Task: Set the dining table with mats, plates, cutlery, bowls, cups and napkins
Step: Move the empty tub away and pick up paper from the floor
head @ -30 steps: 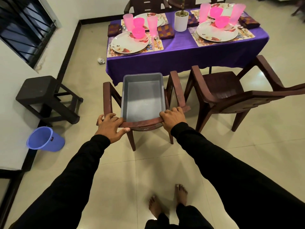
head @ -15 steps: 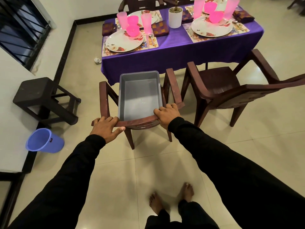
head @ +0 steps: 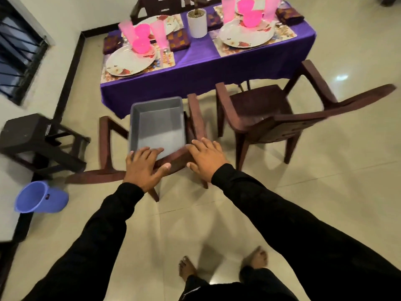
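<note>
Both hands (head: 143,166) (head: 206,156) released chair back (head: 173,159), fingers now spread.

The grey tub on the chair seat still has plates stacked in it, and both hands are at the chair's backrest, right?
Not quite. The head view shows the grey tub is empty; both hands, left hand and right hand, are at the chair's backrest.

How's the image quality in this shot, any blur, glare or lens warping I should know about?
Head view: motion blur smears both hands, left hand and right hand, and the chair back; a glare spot shines on the floor tiles; wide-angle distortion bows the right chair and tilts the table; soft indoor light, faint shadows under the feet.
</note>
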